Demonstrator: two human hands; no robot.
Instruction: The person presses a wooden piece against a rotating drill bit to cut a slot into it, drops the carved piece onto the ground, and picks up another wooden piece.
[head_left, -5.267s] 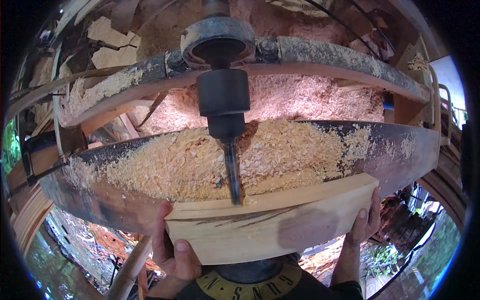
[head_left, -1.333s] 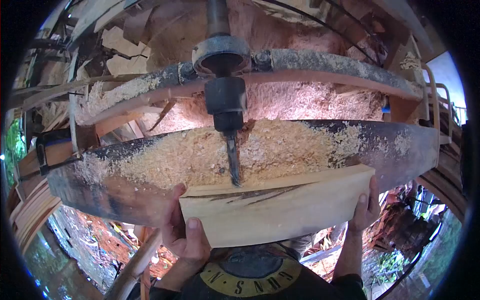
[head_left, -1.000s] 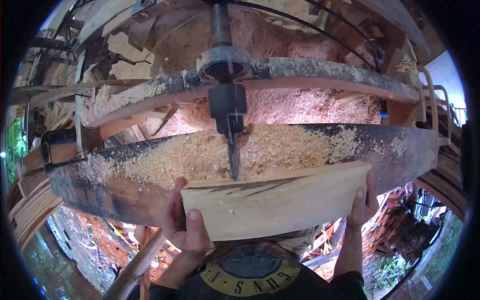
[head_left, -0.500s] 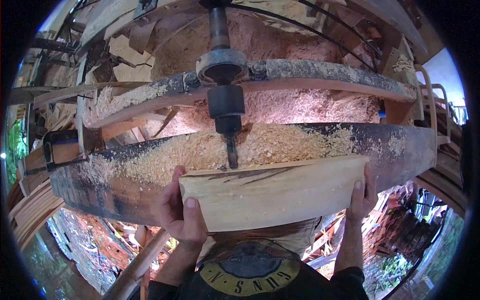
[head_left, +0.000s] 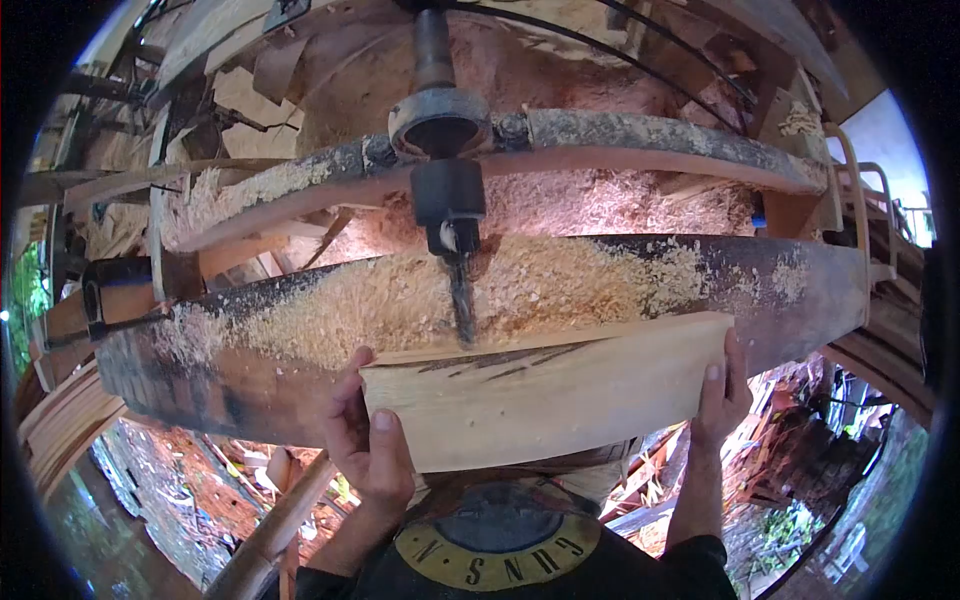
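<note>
A pale wooden block [head_left: 560, 395] with dark streaks near its top edge is held between my two hands. My left hand [head_left: 372, 435] grips its left end, thumb on the near face and fingers behind. At the right end, my right hand [head_left: 722, 395] clasps it the same way. A dark drill bit [head_left: 462, 305] hangs from a black chuck [head_left: 447, 192], its tip at the block's far top edge. Wood chips [head_left: 570, 285] are heaped behind the block on a dark board [head_left: 220, 395].
Across the back runs a curved, dust-covered beam [head_left: 660, 135]. A black clamp [head_left: 95, 295] sits at the left. A round pole [head_left: 270, 530] slants at the lower left, and bent rails [head_left: 860, 200] stand at the right.
Since the oldest frame the block and both hands have moved up in view, and the block's left end has shifted right. The chuck sits slightly lower than in that frame. Both hands keep their hold.
</note>
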